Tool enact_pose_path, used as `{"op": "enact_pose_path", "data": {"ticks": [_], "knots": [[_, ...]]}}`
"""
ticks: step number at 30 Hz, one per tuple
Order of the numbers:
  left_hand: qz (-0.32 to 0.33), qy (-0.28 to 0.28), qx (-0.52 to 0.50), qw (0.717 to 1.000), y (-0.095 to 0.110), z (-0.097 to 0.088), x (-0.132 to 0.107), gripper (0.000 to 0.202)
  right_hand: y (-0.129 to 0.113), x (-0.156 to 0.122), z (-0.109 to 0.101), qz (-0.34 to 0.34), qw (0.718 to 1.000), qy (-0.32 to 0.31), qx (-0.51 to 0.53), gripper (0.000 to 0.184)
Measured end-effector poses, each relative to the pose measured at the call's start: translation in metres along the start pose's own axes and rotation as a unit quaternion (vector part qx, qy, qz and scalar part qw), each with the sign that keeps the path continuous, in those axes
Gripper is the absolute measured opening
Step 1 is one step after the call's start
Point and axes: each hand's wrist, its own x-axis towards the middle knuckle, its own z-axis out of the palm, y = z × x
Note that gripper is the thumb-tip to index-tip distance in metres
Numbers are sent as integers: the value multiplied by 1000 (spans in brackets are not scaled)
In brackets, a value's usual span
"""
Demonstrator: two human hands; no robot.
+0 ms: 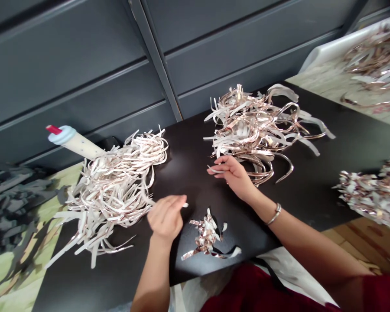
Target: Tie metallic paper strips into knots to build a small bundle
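My left hand (166,217) is closed with its back to the camera, over the black table (188,169). A pale strip (145,190) trails from it on the left, and a white end pokes out by the thumb. To its left lies a heap of long white and rose-gold strips (117,186). My right hand (234,174) pinches a short, thin pale strip (216,170) between its fingertips. Right behind it spreads a heap of shiny rose-gold strips (247,121). Between me and both hands sits a small pile of cut bits (207,234).
A pale bottle with a light-blue lid and red tip (78,143) leans behind the left heap. Dark scraps (16,208) lie at far left. Crinkled bits (370,195) are piled at right, and more strips (377,56) lie beyond. A grey panelled wall (94,65) borders the table's back.
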Motion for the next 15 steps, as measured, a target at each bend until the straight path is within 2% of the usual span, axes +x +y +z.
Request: {"op": "enact_pose_path", "data": {"ticks": [2,4,5,7,9,11,13,15], "knots": [[-24,70,107,992,-5,-14,7,23,-2,-6,5,-47,994,-65,-76,45],[-90,104,240,961,-15,-30,16,22,-5,-20,16,-115,963,-191,-151,46],[-122,86,286,947,-21,-38,20,23,-7,-28,22,-149,940,-251,-177,44],[-163,8,333,929,-34,-51,25,26,-10,-44,35,-190,895,-353,-195,37],[-181,-19,346,920,-40,-59,29,28,-13,-57,41,-186,879,-392,-197,34],[-154,27,326,932,-33,-61,31,34,-15,-65,41,-173,881,-393,-199,30],[-89,105,261,956,-11,-61,31,31,-19,-72,35,-173,879,-390,-212,24],[-45,174,189,965,21,-64,22,25,-23,-77,26,-175,871,-396,-233,32]]}}
